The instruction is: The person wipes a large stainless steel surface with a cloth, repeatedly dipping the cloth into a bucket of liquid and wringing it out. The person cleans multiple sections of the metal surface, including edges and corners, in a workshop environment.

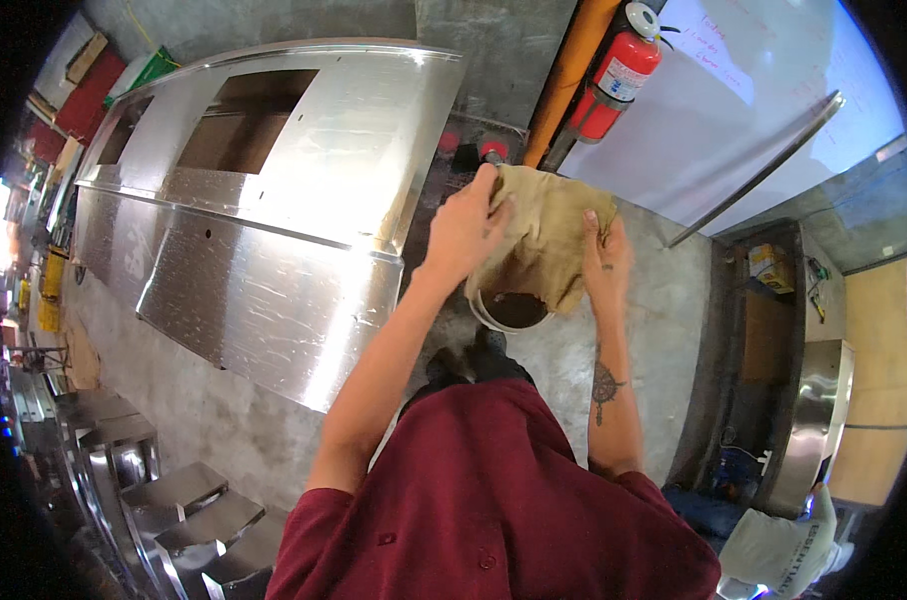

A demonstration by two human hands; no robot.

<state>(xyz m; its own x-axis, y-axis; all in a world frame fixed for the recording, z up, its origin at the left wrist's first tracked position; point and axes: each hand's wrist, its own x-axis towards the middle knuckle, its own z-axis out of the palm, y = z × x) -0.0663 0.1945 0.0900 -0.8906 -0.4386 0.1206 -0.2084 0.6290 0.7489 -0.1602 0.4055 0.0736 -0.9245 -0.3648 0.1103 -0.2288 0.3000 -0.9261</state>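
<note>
A wet-looking tan cloth hangs between my two hands, its lower part darker and drooping over a bucket. My left hand pinches the cloth's upper left corner. At the right edge, my right hand grips it with the thumb lying on the front. Below the cloth, the bucket's pale rim and dark inside show in part; the cloth covers the rest. To the left stands a large shiny sheet-metal panel with rectangular cutouts and wet-looking streaks, apart from both hands.
A red fire extinguisher hangs beside an orange post ahead. One metal bar leans against the whiteboard. Dark shelving stands at right, and bent steel pieces lie at lower left. Concrete floor surrounds my feet.
</note>
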